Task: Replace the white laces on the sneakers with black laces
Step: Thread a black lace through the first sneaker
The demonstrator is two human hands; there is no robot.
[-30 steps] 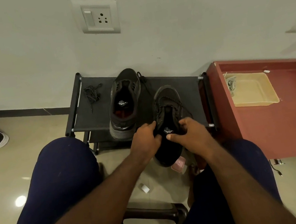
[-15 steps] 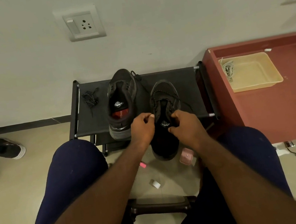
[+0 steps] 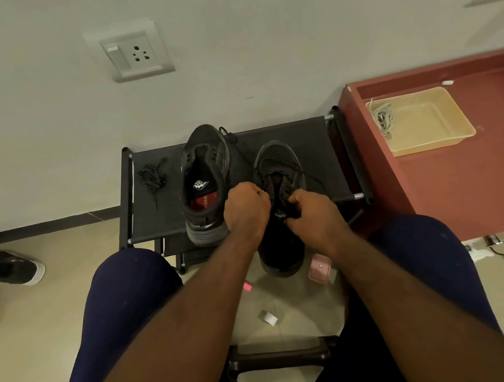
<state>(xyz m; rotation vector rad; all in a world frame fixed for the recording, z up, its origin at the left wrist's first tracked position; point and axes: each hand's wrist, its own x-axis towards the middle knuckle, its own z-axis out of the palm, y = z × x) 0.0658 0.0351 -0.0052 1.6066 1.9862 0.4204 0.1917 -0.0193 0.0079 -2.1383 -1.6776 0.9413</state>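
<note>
Black lace (image 3: 272,162) mostly threaded in held sneaker (image 3: 282,252); left grip (image 3: 245,211), right grip (image 3: 312,217) pinch its ends. Other sneaker (image 3: 205,152) unlaced; spare lace (image 3: 151,178) at rack (image 3: 311,135) left edge.

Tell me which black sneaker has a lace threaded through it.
The right black sneaker, held by the left hand and right hand, shows a criss-crossed black lace; the left black sneaker looks unlaced.

I'm seeing a black sneaker (image 3: 276,152) wearing a black lace (image 3: 273,161), a maroon table (image 3: 474,188), a cream tray (image 3: 431,142), navy trousers (image 3: 128,293).
</note>
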